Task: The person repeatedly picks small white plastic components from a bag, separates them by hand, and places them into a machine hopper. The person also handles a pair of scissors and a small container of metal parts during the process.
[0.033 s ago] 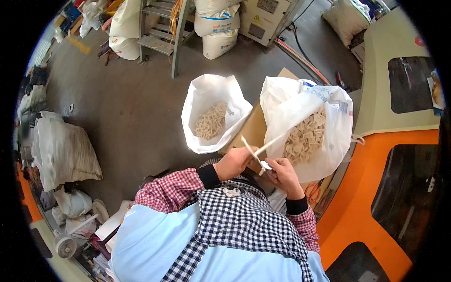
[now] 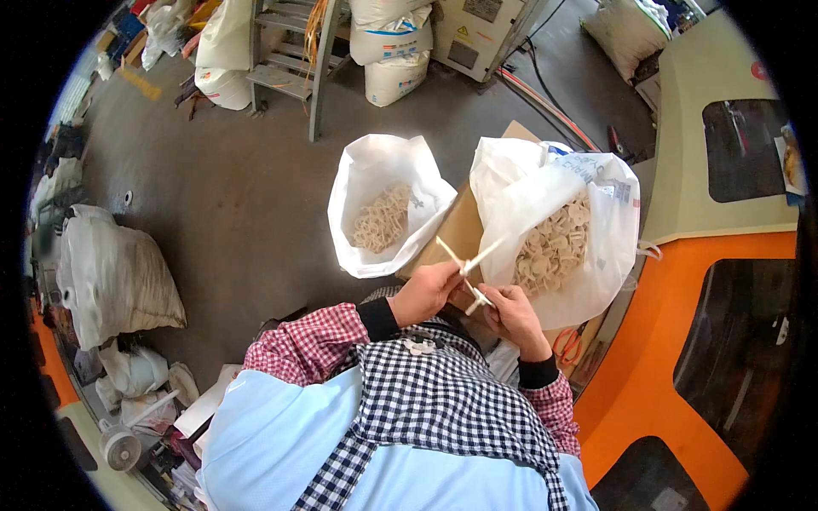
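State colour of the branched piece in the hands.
The branched piece is pale cream, best seen in the head view.

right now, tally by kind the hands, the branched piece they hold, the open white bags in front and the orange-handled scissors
Hands: 2, the left hand and the right hand
Cream branched piece: 1
Open white bags: 2, the left bag and the right bag
Orange-handled scissors: 1
Total: 6

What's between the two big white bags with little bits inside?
Brown cardboard lies between the left bag and right bag, with grey floor showing farther back, in the head view.
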### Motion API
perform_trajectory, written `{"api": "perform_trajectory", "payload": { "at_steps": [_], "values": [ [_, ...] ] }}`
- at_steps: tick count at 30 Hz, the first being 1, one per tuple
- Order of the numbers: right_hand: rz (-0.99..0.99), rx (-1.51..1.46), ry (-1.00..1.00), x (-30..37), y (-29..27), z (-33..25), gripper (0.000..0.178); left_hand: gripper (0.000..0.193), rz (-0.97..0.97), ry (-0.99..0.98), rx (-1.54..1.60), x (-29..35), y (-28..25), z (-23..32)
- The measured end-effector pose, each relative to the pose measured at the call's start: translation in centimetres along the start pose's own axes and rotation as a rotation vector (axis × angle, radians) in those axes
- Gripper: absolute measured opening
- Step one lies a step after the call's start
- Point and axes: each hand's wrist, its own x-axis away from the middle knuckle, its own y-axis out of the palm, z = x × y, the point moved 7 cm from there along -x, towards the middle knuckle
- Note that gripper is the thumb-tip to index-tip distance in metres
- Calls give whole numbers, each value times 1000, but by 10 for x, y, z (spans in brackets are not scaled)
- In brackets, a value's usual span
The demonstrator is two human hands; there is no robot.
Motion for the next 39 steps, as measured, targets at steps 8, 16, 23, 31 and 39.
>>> {"api": "perform_trajectory", "payload": {
  "at_steps": [8,16,23,31,39],
  "values": [
    [280,381,-609,25,-2,-24,29,21,-82,-493,587,0,18,-22],
    [82,173,-331,6,-21,-7,24,24,-173,509,-280,7,10,41],
    [195,608,-758,32,7,-55,20,18,-171,-397,212,-5,3,-8],
    [334,39,-357,1,-64,21,28,14,46,522,-358,15,-32,31],
    [924,458,-252,29,-155,12,42,29,316,-208,-806,-14,-137,-149]
  ]
}}
